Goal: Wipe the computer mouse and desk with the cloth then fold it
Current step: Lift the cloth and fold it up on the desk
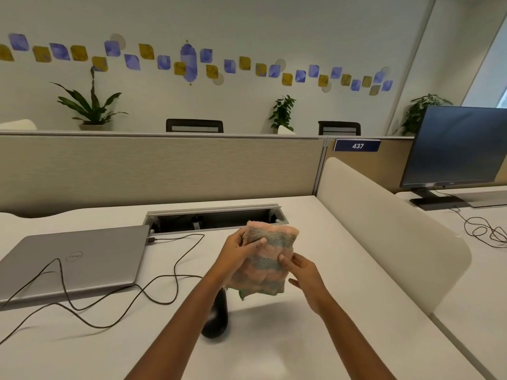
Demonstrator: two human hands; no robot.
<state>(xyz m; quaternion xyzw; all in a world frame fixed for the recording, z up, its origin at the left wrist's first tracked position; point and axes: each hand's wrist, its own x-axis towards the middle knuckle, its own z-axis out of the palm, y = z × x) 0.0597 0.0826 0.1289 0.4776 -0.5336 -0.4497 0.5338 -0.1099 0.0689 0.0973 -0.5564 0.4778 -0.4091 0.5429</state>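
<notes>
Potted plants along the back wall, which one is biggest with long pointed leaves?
The leftmost plant, with long blade-like leaves; the other two are bushier with small leaves.

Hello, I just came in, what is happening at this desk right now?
A person holds a pink and grey striped cloth in the air above the white desk with both hands. The left hand grips its upper left part, and the right hand pinches its right edge. The cloth looks bunched or partly folded. A black computer mouse lies on the desk under the left forearm, untouched at this moment. A closed grey laptop with a cable sits to the left.
</notes>
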